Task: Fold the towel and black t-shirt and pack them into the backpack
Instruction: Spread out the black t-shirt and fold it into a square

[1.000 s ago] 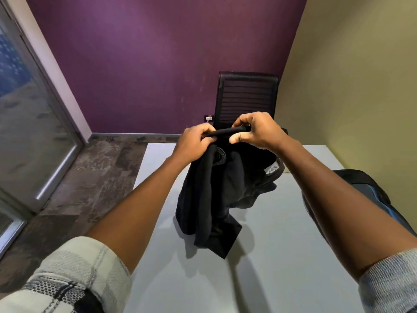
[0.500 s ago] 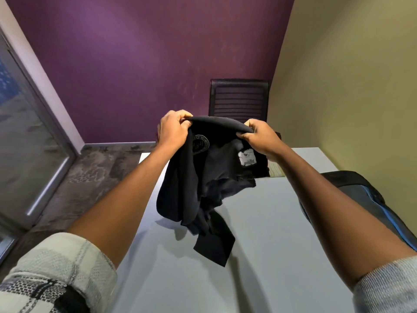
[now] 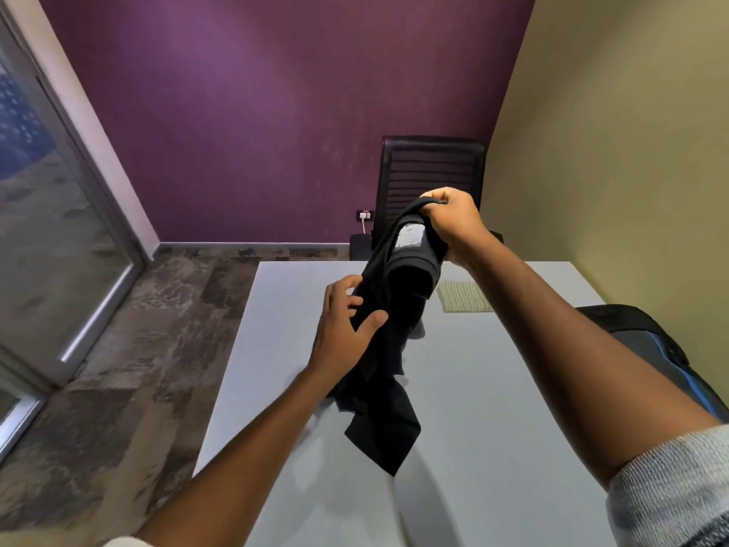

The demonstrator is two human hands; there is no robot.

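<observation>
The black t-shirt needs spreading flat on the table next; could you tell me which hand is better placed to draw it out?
Left. The right hand grips the collar of the black t-shirt high up, anchoring it. The left hand sits lower on the hanging fabric, nearer the table.

Matt cloth t-shirt (image 3: 388, 349); smooth table (image 3: 513, 408) (probably laminate).

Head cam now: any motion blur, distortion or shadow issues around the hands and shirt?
Head view: the left hand and its forearm are smeared by motion, the right hand is sharper; wide-angle bending bows the table edges and wall lines; the black t-shirt reads as near-featureless dark apart from its pale neck label, and throws a soft shadow on the table below it.
</observation>
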